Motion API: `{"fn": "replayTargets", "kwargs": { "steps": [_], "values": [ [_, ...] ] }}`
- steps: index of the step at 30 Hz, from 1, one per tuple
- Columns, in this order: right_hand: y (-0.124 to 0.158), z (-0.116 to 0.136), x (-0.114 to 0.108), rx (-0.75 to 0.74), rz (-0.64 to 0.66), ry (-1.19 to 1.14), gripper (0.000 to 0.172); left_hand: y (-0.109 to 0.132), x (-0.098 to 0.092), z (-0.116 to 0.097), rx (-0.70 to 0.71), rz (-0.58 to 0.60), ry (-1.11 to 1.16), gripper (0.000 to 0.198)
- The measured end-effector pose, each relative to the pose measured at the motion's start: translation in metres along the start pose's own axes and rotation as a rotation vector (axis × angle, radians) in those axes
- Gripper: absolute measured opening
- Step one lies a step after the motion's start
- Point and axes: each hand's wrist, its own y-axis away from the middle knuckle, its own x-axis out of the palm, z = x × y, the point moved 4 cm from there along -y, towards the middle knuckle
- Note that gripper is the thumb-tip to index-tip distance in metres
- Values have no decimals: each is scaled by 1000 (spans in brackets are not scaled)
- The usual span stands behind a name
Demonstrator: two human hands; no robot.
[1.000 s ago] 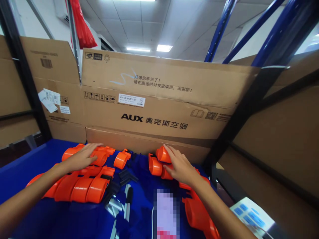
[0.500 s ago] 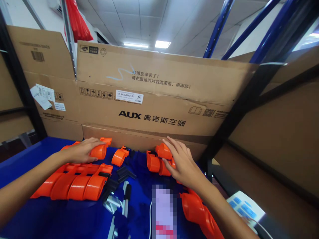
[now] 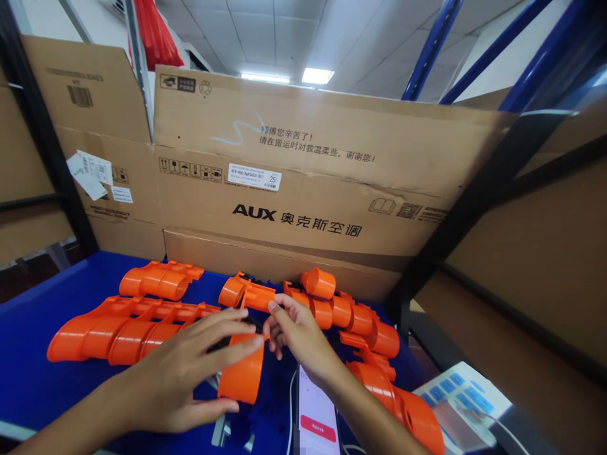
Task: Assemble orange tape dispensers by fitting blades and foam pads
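An orange tape dispenser body (image 3: 241, 371), a curved plastic shell, is held up in front of me over the blue table. My left hand (image 3: 190, 370) grips it from the left, fingers across its upper edge and thumb beneath. Fingers curled, my right hand (image 3: 291, 325) pinches a flat orange part (image 3: 258, 297) just beyond the shell; whether the two are one piece I cannot tell. Behind, a loose orange ring (image 3: 231, 291) lies on the table. Metal pieces (image 3: 220, 433) show partly under my left hand.
Rows of orange bodies lie at left (image 3: 102, 335), back left (image 3: 156, 281) and right (image 3: 358, 316); more (image 3: 408, 411) sit nearer at right. A lit phone (image 3: 317, 404) with a white cable lies centre front. A cardboard wall (image 3: 294, 189) closes the back, beside a dark rack post (image 3: 441, 221).
Both hands have come inward and nearer from the back rows. An orange body is now held between them at the middle. The view has shifted slightly.
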Motion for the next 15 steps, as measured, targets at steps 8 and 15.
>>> {"fn": "replayTargets", "kwargs": {
  "steps": [8,15],
  "values": [
    [19,-17,18,44,15,-20,57,-4,50,37,-693,-312,1138,70],
    [34,-33,18,12,59,436,39,15,56,54,-820,-491,1050,57]
  ]
}}
